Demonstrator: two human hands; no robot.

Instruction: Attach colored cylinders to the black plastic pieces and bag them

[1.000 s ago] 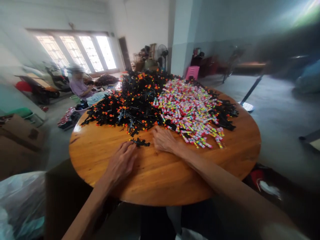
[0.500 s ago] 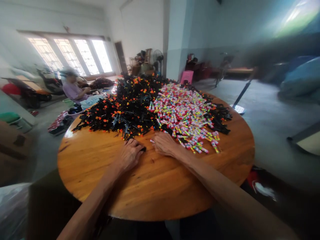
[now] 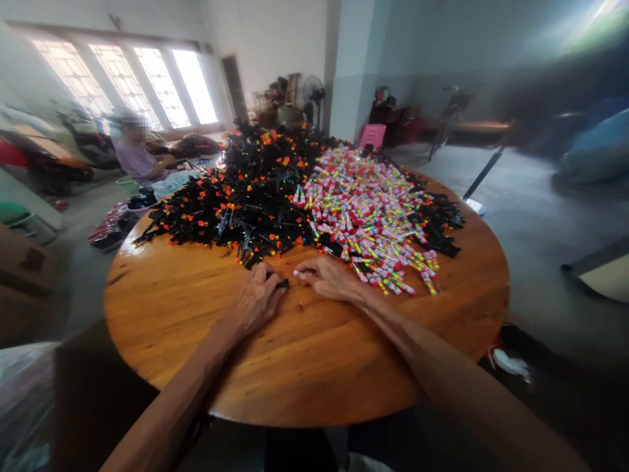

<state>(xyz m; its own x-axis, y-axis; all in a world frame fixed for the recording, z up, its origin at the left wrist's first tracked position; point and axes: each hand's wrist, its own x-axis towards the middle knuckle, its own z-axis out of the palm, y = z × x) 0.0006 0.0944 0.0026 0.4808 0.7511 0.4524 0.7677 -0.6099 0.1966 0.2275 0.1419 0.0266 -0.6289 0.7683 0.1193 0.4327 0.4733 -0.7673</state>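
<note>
My left hand [image 3: 259,293] rests near the middle of the round wooden table [image 3: 314,367], its fingers closed on a black toy gun, most of which the hand hides. Close by on the right, my right hand [image 3: 324,278] pinches a small candy tube with a pale end that points toward the left hand. A narrow gap separates the two hands. Beyond them lies a big heap of black toy guns [image 3: 260,196] with orange and yellow tips. Against its right side spreads a pile of pink and white candy tubes [image 3: 363,216] with bright coloured contents.
At the left a person [image 3: 140,154] sits by another pile of dark things. A pink stool [image 3: 373,136] and a standing fan [image 3: 313,95] are at the back. Cardboard boxes [image 3: 24,282] stand at the left edge, and a plastic bag [image 3: 24,387] lies below them.
The right hand has turned, so its pinching fingers and the tube's end show more clearly. More of the black toy gun sticks out of the left hand. The view has shifted slightly.
</note>
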